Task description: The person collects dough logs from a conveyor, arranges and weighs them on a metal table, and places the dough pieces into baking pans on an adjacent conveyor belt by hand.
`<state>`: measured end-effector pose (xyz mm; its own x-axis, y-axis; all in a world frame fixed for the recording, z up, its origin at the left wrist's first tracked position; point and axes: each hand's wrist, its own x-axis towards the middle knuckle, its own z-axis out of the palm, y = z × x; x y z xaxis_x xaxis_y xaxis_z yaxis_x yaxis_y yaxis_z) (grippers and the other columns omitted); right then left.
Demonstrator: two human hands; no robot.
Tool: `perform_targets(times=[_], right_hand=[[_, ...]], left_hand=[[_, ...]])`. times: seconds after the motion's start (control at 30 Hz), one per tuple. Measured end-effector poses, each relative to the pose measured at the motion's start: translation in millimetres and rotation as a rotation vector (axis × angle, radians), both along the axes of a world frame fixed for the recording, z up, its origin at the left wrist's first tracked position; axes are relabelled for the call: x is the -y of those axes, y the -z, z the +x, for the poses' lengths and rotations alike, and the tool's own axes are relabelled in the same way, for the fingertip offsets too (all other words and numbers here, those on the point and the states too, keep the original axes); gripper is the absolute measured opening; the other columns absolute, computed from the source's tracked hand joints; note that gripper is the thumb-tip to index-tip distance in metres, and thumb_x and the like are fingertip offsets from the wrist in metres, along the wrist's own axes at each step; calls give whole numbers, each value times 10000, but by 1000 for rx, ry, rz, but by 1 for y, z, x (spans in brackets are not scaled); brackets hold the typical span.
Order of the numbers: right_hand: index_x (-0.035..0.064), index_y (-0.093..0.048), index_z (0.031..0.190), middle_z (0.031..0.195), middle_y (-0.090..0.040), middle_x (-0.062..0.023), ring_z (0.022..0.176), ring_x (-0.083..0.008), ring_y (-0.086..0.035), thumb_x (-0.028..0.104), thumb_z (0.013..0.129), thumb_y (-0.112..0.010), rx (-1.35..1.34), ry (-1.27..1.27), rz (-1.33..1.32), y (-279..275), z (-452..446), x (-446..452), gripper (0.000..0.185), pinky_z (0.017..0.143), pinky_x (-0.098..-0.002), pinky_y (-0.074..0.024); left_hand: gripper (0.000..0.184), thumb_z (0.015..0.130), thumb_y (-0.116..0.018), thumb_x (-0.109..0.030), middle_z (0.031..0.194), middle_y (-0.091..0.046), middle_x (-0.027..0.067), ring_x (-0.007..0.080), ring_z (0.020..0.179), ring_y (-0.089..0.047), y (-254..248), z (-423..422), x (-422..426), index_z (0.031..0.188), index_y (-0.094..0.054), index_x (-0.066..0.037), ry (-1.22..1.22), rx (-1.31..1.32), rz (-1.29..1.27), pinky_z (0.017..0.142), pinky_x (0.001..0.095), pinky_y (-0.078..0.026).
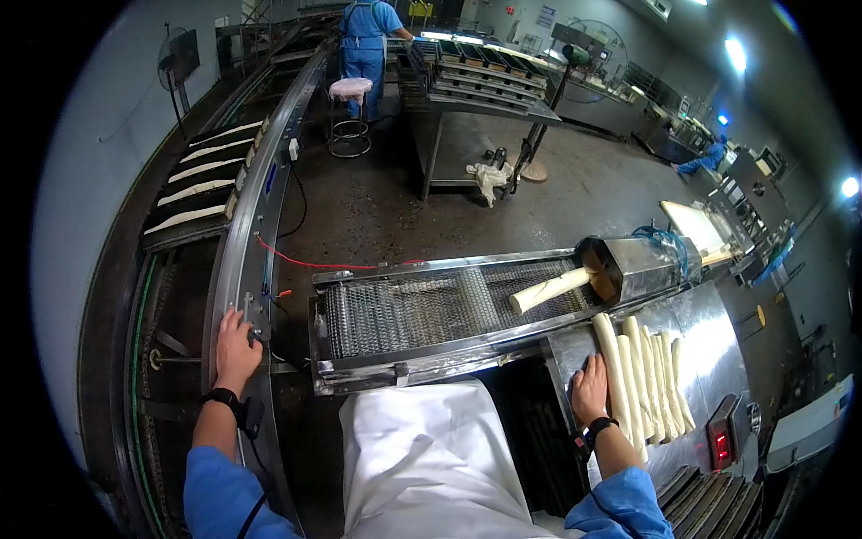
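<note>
My left hand (236, 350) lies on the metal side rail (241, 260) of the long conveyor, fingers stretched out, close to a small dark knob (255, 337). On the steel table to the right, my right hand (590, 392) rests flat with its fingers extended, beside the leftmost of several long pale dough rolls (613, 364). Whether it touches that roll is hard to make out. Another dough roll (549, 289) lies on the mesh belt (404, 314), its far end inside the mouth of a metal housing (646, 267).
Black trays (190, 187) with pale dough strips sit on the left conveyor. A scale display (721, 446) glows red near slatted pans (709, 503). Farther off are a person in blue (364, 45), a stool (350, 90) and stacked trays (485, 76). A red cable (314, 264) runs behind the belt.
</note>
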<state>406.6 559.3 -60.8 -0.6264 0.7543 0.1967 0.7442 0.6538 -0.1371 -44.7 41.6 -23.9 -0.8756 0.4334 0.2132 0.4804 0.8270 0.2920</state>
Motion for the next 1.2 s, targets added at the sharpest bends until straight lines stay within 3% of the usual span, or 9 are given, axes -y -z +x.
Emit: perform_targets(times=[0.13,0.37,0.47,0.53,0.7,0.83,1.03,1.1,1.2], right_hand=[[-63,-295,1397,1466,-251,-293,1362,-418,-242,318,937,-403,96,60,-8,-5,-15,4,608,1131,-453,-192],[-63,-305,1390,1457,-275,-285,1360,-413,-255,330,941,-413,135,85,117,12,-30,-7,606,1125,-447,-207],[-56,-319,1373,1438,-310,-274,1338,-420,-296,248,922,-477,35,122,-13,6,-55,-16,566,1112,-454,-245],[-39,-331,1359,1413,-342,-265,1310,-430,-333,126,874,-547,-322,-93,-224,-2,-90,-5,556,1095,-451,-290],[19,-359,1358,1421,-335,-262,1314,-466,-311,-28,721,-588,-230,-426,10,-23,-192,34,679,1093,-480,-301],[78,-552,1113,1141,-561,-162,1214,-393,-436,88,728,-631,-21,-606,206,-28,-246,65,393,1054,-496,-316],[116,-551,884,930,-570,-84,997,-262,-554,131,782,-600,65,-660,243,-27,-264,102,115,981,-478,-357],[113,-552,982,991,-582,-95,1031,-293,-550,73,702,-655,116,-669,169,-38,-255,103,301,901,-492,-391],[82,-558,1042,1002,-581,-74,984,-237,-570,-114,615,-641,-487,-502,-570,-47,-222,80,477,808,-387,-491]], left_hand=[[281,706,-614,-72,1314,-476,156,312,1339,-320,0,1,1,970,-656,14,-10,-3,-4,1099,390,-312],[277,713,-611,-88,1306,-491,135,296,1334,-333,-7,7,-3,972,-661,-2,-23,-9,-10,1077,385,-346],[282,729,-614,-89,1329,-472,148,301,1347,-313,-10,4,-4,993,-655,0,-24,26,-18,1090,396,-326],[288,745,-616,-87,1355,-450,161,305,1362,-292,-8,3,-3,1015,-649,7,-20,50,-41,1100,409,-309],[267,714,-614,-100,1283,-501,160,310,1325,-342,-3,2,-3,961,-660,-9,-20,-16,10,1093,405,-325],[265,713,-609,-94,1280,-503,161,314,1320,-347,-1,0,-2,958,-659,-5,-22,-25,2,1090,409,-326],[270,706,-608,-84,1260,-514,161,319,1314,-354,1,0,-2,957,-658,2,-1,-37,31,1083,412,-332],[273,703,-612,-82,1259,-513,164,319,1312,-355,1,1,-1,957,-657,9,-3,-31,37,1084,409,-330],[273,702,-615,-82,1261,-511,167,317,1311,-356,2,0,-1,955,-656,13,8,-45,33,1088,402,-325]])
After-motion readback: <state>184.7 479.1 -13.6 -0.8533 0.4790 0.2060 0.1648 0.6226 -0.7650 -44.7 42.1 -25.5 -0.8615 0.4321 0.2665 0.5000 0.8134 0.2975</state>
